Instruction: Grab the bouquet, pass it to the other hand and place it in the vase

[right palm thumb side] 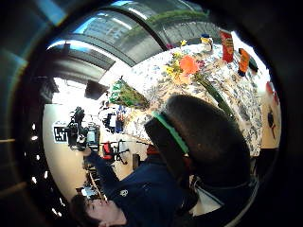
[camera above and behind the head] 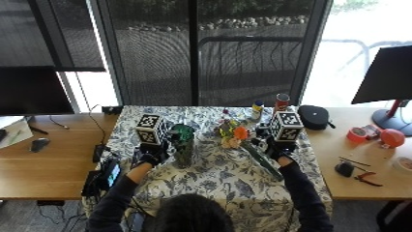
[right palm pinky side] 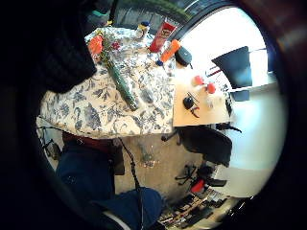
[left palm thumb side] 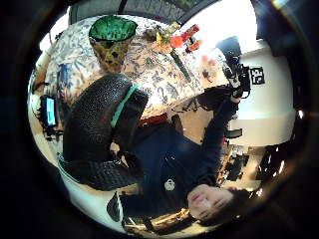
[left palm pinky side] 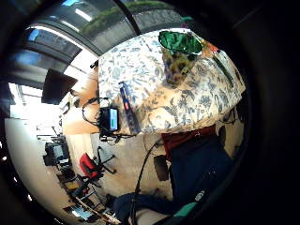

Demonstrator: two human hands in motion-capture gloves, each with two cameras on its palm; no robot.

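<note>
A green glass vase (camera above and behind the head: 183, 144) stands upright on the floral tablecloth (camera above and behind the head: 212, 183), left of centre. The bouquet (camera above and behind the head: 239, 137) lies flat to its right, orange and yellow flowers toward the vase and its green wrapped stem running toward the near right. My left hand (camera above and behind the head: 149, 155) hovers just left of the vase, holding nothing, fingers (left palm thumb side: 99, 124) loosely curled. My right hand (camera above and behind the head: 278, 147) hovers beside the stem on its right, also holding nothing, with a finger (right palm thumb side: 208, 137) showing. The palm views show the vase (left palm pinky side: 178, 56) and the bouquet (right palm pinky side: 112, 67) some way below the hands.
A red can (camera above and behind the head: 281, 102) and a small bottle (camera above and behind the head: 257, 108) stand at the cloth's far edge. A black case (camera above and behind the head: 315, 117) lies on the right desk. A phone-like device (camera above and behind the head: 109, 175) with cables sits at the table's left edge, near a blue strip (left palm pinky side: 127, 105).
</note>
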